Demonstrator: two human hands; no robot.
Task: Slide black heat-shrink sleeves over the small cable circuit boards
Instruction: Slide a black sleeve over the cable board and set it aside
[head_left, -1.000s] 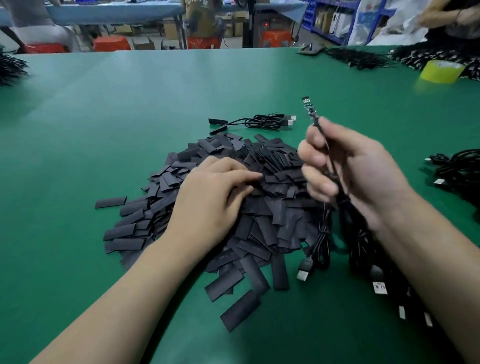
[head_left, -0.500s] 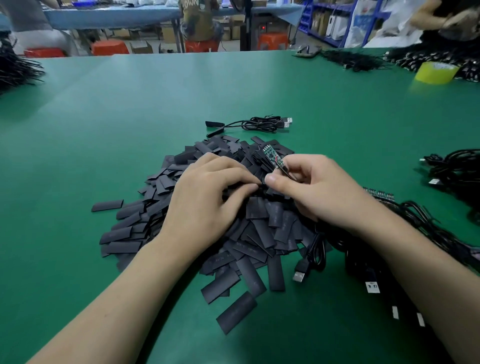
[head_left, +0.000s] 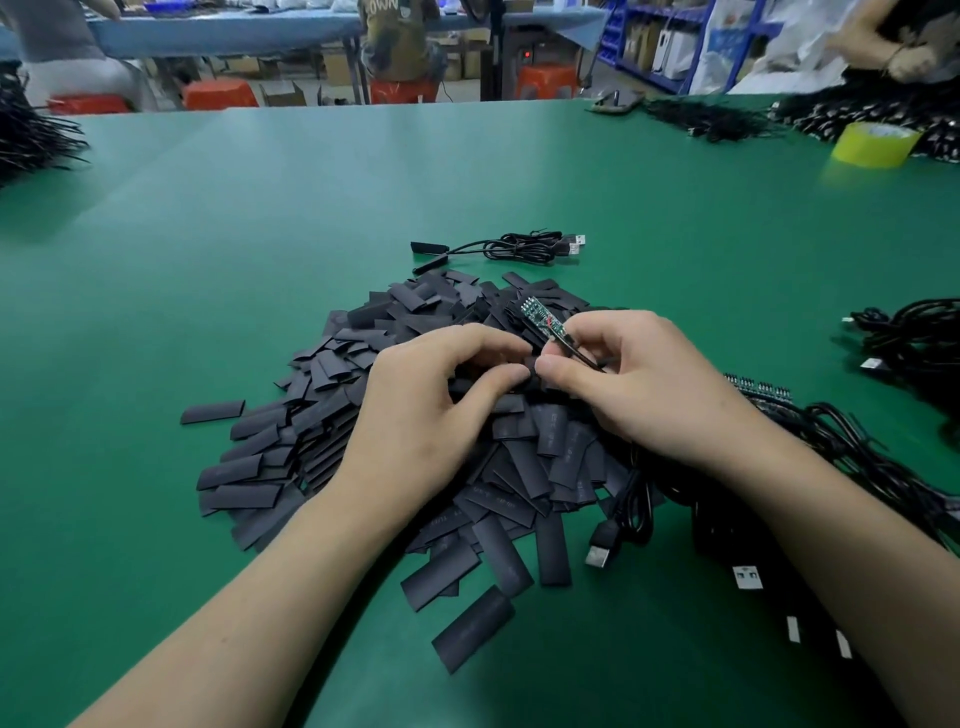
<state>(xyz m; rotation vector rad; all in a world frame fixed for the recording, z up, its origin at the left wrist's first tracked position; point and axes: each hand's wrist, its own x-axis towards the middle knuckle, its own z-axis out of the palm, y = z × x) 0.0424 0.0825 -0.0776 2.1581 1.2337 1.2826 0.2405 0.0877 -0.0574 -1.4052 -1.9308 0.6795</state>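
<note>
Both hands meet right over the pile of sleeves, pretty much dead centre of the green table. The right hand has thumb and forefinger pinched on the thin wire just behind the little circuit board, with the other fingers curled in. The board pokes out of that grip toward 11 o'clock, tilted up a bit. It's bare, green side showing with a dab of red on it, and it hangs just above the top of the pile.

The left hand is curled too, thumb and forefinger nipping a black sleeve at the top of the heap, its thumb tip practically touching the right thumb. That sleeve sits just at 6 o'clock of the board and isn't on it yet. Can't really make out the sleeve's open end, tbh.

Round the edges:
- Coiled cables lie at 12 o'clock, beyond the pile.
- A fat bundle of cables runs under the right forearm at 4 o'clock.
- A USB plug sticks out at 5.
- A yellow-green tape roll sits way out at 2 o'clock.
</note>
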